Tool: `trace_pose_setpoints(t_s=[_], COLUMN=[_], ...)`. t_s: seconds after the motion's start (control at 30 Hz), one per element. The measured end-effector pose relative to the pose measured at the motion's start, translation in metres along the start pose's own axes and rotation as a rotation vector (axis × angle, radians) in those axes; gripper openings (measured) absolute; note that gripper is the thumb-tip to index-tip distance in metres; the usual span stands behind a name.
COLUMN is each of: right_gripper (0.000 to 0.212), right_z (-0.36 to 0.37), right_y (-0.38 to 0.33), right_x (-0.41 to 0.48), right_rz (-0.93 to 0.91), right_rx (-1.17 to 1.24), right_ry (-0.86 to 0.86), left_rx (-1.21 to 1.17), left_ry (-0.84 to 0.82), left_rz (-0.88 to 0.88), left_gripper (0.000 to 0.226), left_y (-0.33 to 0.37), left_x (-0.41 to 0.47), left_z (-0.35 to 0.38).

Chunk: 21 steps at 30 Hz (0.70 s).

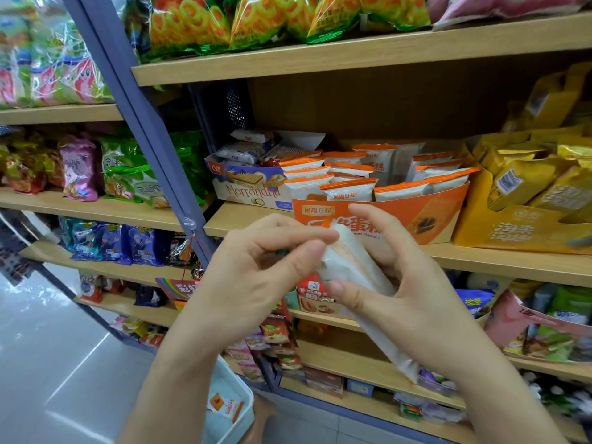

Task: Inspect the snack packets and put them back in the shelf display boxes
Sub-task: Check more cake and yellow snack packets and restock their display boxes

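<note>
– While both hands hold it, where is the white packet (347,267)?
– Just before the orange display box (442,216). The left hand (250,283) pinches its upper end; the right hand (416,290) curls around its middle.

I held the packet (349,267) before the cake display box (416,219), the wafer box (250,190) at its left, the pouch box (512,232) at its right.

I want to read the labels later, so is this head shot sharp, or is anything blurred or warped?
Head view: the white packet, gripped by left hand and right hand, is motion-softened, its print unreadable; the orange display box is fairly sharp; the blue upright leans, likely lens distortion; glare streaks the floor.
</note>
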State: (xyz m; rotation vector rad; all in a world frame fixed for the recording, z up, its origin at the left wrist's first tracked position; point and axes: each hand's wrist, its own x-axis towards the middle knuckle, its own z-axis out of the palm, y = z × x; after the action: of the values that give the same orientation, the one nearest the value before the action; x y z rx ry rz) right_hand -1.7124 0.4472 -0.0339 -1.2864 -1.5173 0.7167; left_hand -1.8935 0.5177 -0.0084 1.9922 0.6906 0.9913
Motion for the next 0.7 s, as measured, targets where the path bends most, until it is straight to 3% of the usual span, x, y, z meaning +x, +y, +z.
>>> trace_pose_setpoints(t_s=[0.13,0.27,0.37,0.43,0.5,0.57,0.7], right_gripper=[0.065,0.053,0.077,0.079,0.066,0.042,0.028], right_z=[-0.003,-0.005,-0.017,-0.025,-0.027,-0.022,-0.018], right_y=[-0.001,0.006,0.009,0.007,0.007,0.010,0.014], right_x=[0.003,0.007,0.002,-0.002,-0.003,0.000,0.003], right_rz=[0.095,0.146,0.061,-0.003,-0.016,-0.003,0.047], right_rx=[0.149,0.288,0.364,0.427,0.436,0.390,0.406], right_ry=[-0.090,-0.199,-0.348,-0.421,-0.342,-0.144,-0.010], left_rx=[0.343,0.302,0.251,0.199,0.130,0.055,-0.069], left_ry=[0.019,0.126,0.250,0.347,0.438,0.493,0.356], left_rz=[0.211,0.340,0.296,0.239,0.181,0.124,0.053], left_gripper=[0.028,0.011,0.004,0.002,0.004,0.004,0.018], left_y=[-0.005,-0.007,-0.016,-0.022,-0.026,-0.028,-0.027], left_x=[0.001,0.006,0.008,0.006,0.005,0.004,0.003], left_z=[-0.009,-0.002,-0.001,-0.001,0.002,0.006,0.005])
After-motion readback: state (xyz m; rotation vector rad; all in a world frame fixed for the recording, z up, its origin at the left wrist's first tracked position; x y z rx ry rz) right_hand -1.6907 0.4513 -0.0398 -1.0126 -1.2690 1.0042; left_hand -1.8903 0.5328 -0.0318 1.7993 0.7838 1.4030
